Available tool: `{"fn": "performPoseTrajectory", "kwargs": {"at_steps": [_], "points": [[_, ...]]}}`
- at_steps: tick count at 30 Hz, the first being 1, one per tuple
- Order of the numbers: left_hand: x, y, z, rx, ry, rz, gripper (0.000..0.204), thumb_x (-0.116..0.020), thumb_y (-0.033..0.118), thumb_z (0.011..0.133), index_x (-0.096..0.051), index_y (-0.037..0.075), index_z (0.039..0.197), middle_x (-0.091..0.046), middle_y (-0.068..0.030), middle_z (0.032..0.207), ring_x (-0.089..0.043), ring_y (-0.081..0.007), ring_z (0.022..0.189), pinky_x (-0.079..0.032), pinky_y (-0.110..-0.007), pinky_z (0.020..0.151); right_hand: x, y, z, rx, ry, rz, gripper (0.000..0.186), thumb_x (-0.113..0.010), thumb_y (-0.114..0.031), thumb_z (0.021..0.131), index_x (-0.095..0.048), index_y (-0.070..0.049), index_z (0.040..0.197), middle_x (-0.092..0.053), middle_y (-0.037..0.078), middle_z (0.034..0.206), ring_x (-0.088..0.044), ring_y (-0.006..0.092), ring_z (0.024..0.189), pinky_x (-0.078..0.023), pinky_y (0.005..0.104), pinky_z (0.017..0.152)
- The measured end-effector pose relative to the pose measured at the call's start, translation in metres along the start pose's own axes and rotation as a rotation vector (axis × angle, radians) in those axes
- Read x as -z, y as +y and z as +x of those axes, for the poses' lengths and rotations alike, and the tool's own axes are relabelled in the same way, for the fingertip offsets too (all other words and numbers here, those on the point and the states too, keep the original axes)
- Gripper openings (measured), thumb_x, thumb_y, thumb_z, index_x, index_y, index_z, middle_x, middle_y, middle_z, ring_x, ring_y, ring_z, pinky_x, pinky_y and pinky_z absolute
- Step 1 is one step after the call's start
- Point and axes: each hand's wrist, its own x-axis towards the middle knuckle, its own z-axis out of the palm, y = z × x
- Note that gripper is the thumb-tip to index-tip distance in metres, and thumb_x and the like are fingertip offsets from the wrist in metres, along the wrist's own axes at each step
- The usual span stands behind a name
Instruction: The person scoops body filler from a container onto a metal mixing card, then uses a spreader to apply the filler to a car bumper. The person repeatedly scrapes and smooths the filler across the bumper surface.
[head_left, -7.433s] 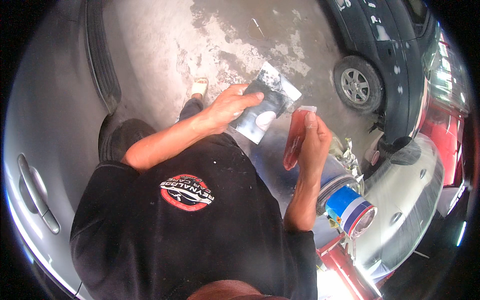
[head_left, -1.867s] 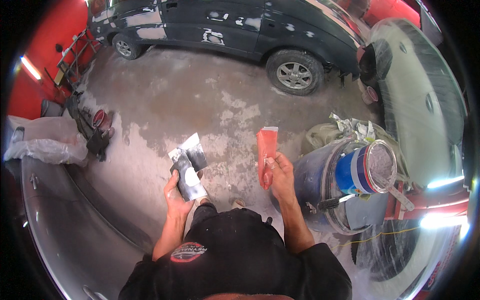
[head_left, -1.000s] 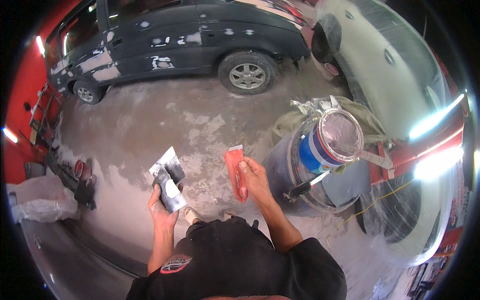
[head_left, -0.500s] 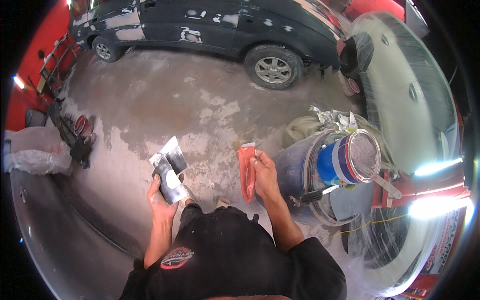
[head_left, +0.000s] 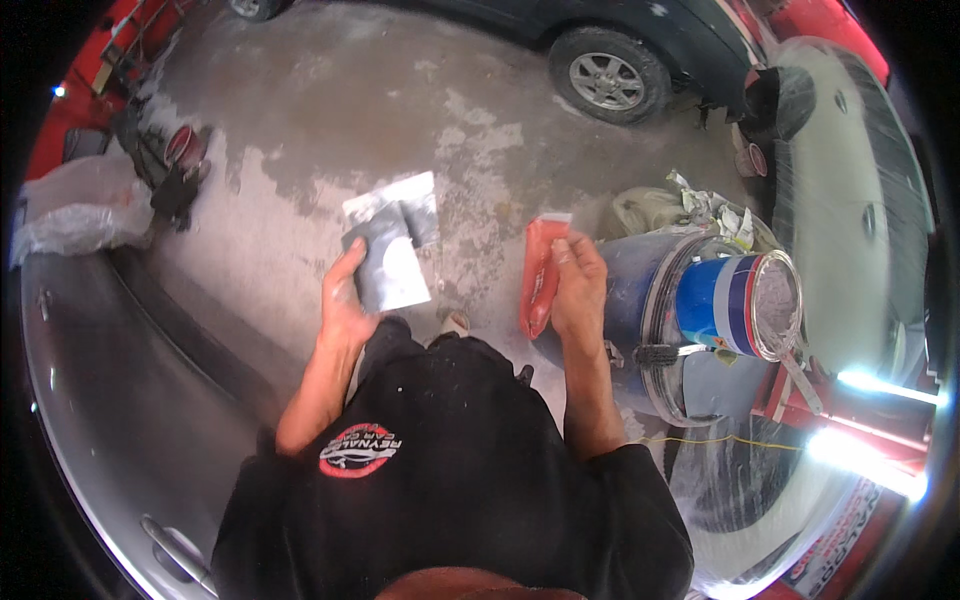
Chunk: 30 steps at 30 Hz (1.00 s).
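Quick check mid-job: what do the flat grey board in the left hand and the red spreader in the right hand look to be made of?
The grey board in the left hand looks like thin sheet metal: flat, dull sheen, smeared with grey paste. It might be coated card; the picture leaves that open. The red spreader in the right hand looks like matte plastic: even colour, thin blade, pale worn top edge.

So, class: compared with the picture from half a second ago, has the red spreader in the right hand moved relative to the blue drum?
Cannot tell for certain. The red spreader stays just left of the blue drum, upright in the right hand; the view itself shifted, so any small move is unclear.
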Motion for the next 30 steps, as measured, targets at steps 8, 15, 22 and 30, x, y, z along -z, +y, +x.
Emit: {"fn": "performPoseTrajectory", "kwargs": {"at_steps": [8,15,22,30], "points": [[-0.010,-0.011,0.011,0.018,-0.015,0.074,0.032,-0.059,0.018,0.096,-0.058,-0.003,0.121,-0.069,-0.0140,0.110,-0.069,-0.0248,0.097,-0.058,-0.039,0.086,-0.016,-0.002,-0.008,0.050,0.002,0.079,0.015,-0.050,-0.008,0.099,-0.062,-0.002,0.106,-0.065,0.002,0.095,-0.058,0.0074,0.084,-0.048,0.0238,0.077],[-0.007,-0.014,0.012,-0.017,-0.008,0.195,0.031,-0.058,0.020,0.097,-0.059,-0.002,0.119,-0.070,-0.0116,0.106,-0.071,-0.0218,0.091,-0.059,-0.037,0.083,-0.028,0.001,-0.005,-0.020,0.002,0.043,0.014,-0.052,-0.007,0.099,-0.063,-0.002,0.105,-0.066,0.002,0.094,-0.058,0.0077,0.082,-0.048,0.0241,0.075],[0.000,-0.017,0.009,-0.013,-0.039,0.247,0.031,-0.062,0.022,0.096,-0.062,-0.002,0.116,-0.070,-0.0101,0.102,-0.070,-0.0188,0.087,-0.058,-0.035,0.079,-0.035,0.000,-0.013,0.082,-0.151,-0.275,0.017,-0.050,-0.007,0.100,-0.064,0.000,0.106,-0.068,0.008,0.096,-0.063,0.0138,0.079,-0.051,0.0269,0.072],[0.004,-0.011,0.000,-0.026,-0.067,0.186,0.026,-0.063,0.020,0.095,-0.064,0.000,0.113,-0.070,-0.0084,0.099,-0.070,-0.0163,0.085,-0.058,-0.031,0.072,-0.024,0.021,0.021,-0.119,-0.194,0.083,0.019,-0.054,-0.008,0.097,-0.064,0.001,0.110,-0.067,0.008,0.105,-0.060,0.0146,0.095,-0.047,0.0286,0.087]]}}
